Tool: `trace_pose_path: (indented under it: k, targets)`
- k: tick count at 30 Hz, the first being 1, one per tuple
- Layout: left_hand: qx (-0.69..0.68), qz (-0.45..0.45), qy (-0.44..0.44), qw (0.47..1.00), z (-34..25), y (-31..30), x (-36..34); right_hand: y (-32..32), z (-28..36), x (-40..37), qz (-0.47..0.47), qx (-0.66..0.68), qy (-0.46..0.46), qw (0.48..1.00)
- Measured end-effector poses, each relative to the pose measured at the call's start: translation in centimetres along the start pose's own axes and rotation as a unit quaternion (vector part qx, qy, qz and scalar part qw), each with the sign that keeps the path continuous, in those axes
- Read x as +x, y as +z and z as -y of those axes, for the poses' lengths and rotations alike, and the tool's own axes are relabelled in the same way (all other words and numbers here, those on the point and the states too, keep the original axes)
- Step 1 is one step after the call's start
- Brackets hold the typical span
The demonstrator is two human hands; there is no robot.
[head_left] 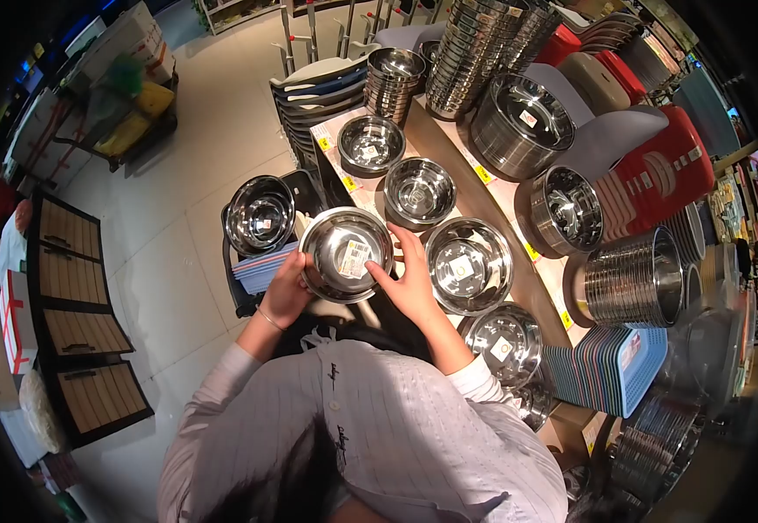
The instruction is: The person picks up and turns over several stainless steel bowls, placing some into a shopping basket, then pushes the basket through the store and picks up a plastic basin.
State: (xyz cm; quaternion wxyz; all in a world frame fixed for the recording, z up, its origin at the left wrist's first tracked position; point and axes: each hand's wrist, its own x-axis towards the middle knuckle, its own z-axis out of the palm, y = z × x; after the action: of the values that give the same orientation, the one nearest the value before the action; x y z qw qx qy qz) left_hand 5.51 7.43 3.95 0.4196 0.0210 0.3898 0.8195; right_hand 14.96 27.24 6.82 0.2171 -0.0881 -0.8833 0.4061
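Observation:
A shiny steel bowl (331,235) with a barcode label inside is held in front of me in both hands. My left hand (285,289) grips its left rim. My right hand (407,277) grips the right side, with the thumb over the inside near the label (355,259). Just right of it stand more steel bowls, one (420,192) behind my right fingers and a wider one (469,266) beside my right hand. To the left, another steel bowl (260,215) rests above a stack of blue and white items (266,268) in a dark holder.
Tall stacks of steel bowls (475,57), blue plastic baskets (610,370) and red plastic stools (658,166) crowd the display on the right. Stacked stools (322,100) stand at the back. A loaded cart (126,113) and a wood-panelled cabinet (78,305) line the left side of the tiled floor (161,253).

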Motion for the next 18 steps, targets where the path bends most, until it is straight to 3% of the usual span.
trace_pose_path:
  k: [1, 3, 4, 5, 7, 8, 16, 18]
  targets:
    - [0.003, 0.002, -0.003, 1.0, 0.3, -0.2, 0.4, -0.2, -0.1, -0.1, -0.004, 0.0, 0.002, 1.0]
    - [0.014, 0.045, -0.006, 0.999, 0.6, -0.1, 1.0, -0.6, 0.0, -0.3, -0.001, 0.15, 0.111, 0.982]
    - [0.018, 0.047, -0.009, 0.999, 0.6, 0.3, 1.2, -0.8, -0.1, -0.4, 0.017, 0.16, 0.145, 0.976]
    - [0.028, 0.0, -0.013, 1.0, 0.7, 0.9, 1.3, -0.9, -0.4, -0.6, 0.013, 0.161, 0.146, 0.976]
    - [0.042, -0.045, -0.016, 0.998, 0.7, 1.4, 1.6, -1.1, -0.7, -0.7, 0.043, 0.315, 0.208, 0.925]
    - [0.055, -0.047, -0.022, 0.997, 0.6, 1.4, 1.5, -1.2, -0.6, -0.7, 0.032, 0.364, 0.217, 0.905]
    - [0.161, -0.019, -0.005, 0.987, 0.5, 0.4, 1.9, -1.1, -1.0, -0.4, 0.01, 0.397, 0.186, 0.899]
    - [0.27, 0.0, 0.027, 0.963, 0.4, 0.2, 2.1, -1.2, -1.0, -0.4, 0.015, 0.386, 0.194, 0.902]
